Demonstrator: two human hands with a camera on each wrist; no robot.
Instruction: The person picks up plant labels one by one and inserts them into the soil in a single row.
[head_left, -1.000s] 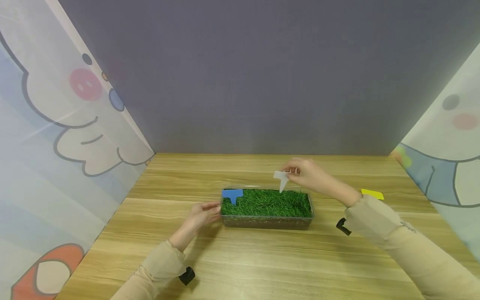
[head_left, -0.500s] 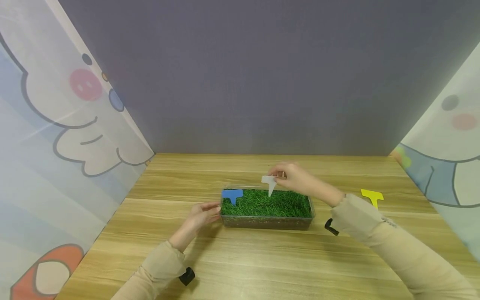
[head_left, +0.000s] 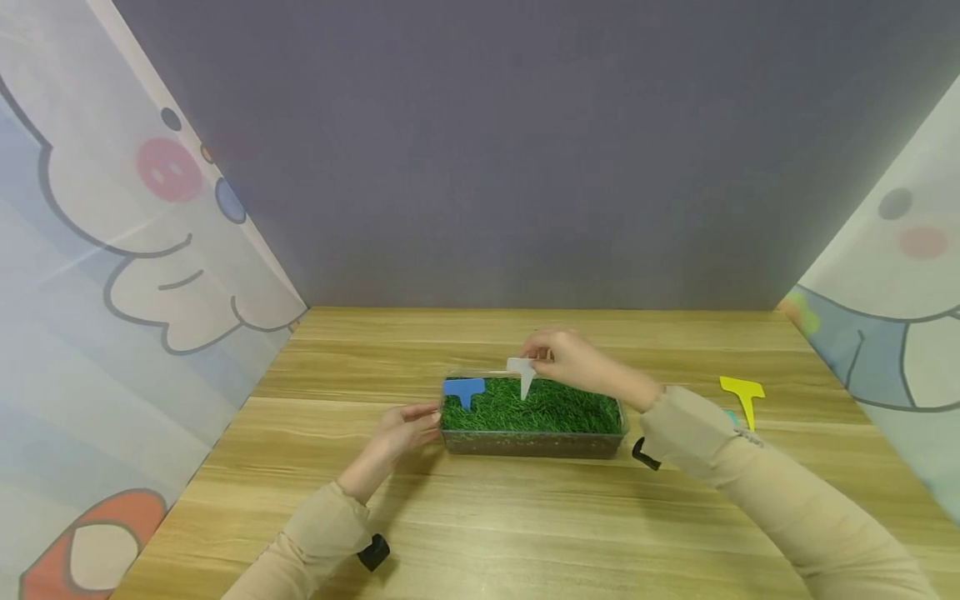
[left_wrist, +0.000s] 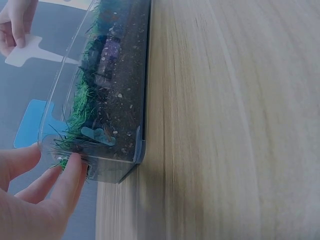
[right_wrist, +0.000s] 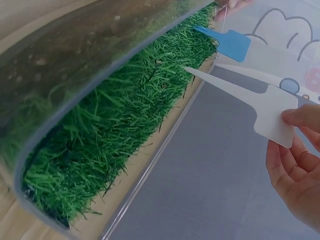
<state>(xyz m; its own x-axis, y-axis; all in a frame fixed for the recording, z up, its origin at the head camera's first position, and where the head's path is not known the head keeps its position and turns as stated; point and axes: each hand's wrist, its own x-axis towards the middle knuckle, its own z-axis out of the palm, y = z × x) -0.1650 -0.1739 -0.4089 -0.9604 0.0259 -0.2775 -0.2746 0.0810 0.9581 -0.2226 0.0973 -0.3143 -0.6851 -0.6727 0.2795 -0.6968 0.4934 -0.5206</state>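
A clear planter box (head_left: 536, 444) with soil and green grass (head_left: 555, 408) stands mid-table. My left hand (head_left: 408, 429) rests its extended fingertips on the planter's left end, as the left wrist view shows at the rim and end wall. A blue T-shaped plant label (head_left: 464, 388) stands upright in the grass at that end. My right hand (head_left: 566, 360) pinches a white T-shaped plant label (right_wrist: 272, 115) by its wide head between thumb and fingers. The label's pointed stem (right_wrist: 220, 85) slants down over the grass, right of the blue label in the head view.
Right of the planter, a yellow T-shaped plant label (head_left: 742, 390) lies on the wooden table (head_left: 525, 533). A light blue piece (head_left: 731, 417) shows partly behind the right sleeve. A grey panel (head_left: 480, 167) rises behind the table, with cartoon-printed sheets (head_left: 135, 250) at both sides.
My right hand has moved left and slightly down with the white label, now nearer the blue label. More of the yellow label shows past the sleeve. My left hand stays at the planter's end.
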